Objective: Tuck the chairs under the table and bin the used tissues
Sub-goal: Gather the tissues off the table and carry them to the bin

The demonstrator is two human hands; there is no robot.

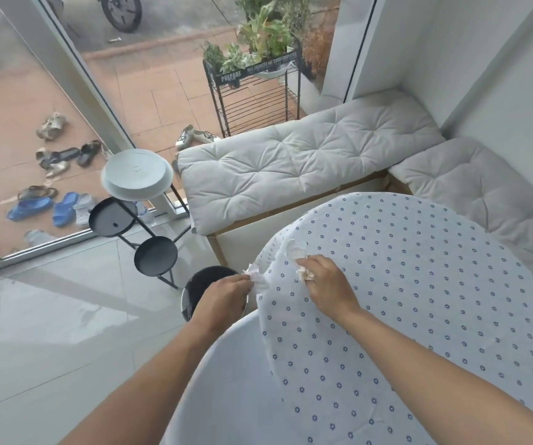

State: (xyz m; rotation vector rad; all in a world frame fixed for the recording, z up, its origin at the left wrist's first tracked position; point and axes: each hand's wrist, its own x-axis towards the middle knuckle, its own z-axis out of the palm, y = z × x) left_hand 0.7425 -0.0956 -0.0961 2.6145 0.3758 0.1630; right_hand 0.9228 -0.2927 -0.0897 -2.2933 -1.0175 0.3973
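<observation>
A round table (pixel 419 300) with a white, blue-flowered cloth fills the right side. At its left edge my left hand (pixel 223 293) pinches a crumpled white tissue (pixel 254 273), held over a dark round bin (pixel 207 277) on the floor. My right hand (pixel 329 284) rests on the tablecloth, closed around another crumpled tissue (pixel 303 273). A third tissue (pixel 294 250) lies on the cloth just beyond my right fingers. A white chair back (pixel 226 380) curves below my arms, close to the table edge.
A cushioned bench (pixel 291 168) wraps the corner behind the table. A tiered stand with a white tray (pixel 136 175) and two black trays (pixel 156 255) stands left of the bin. Glass door beyond, with shoes and a plant rack (pixel 255 101) outside.
</observation>
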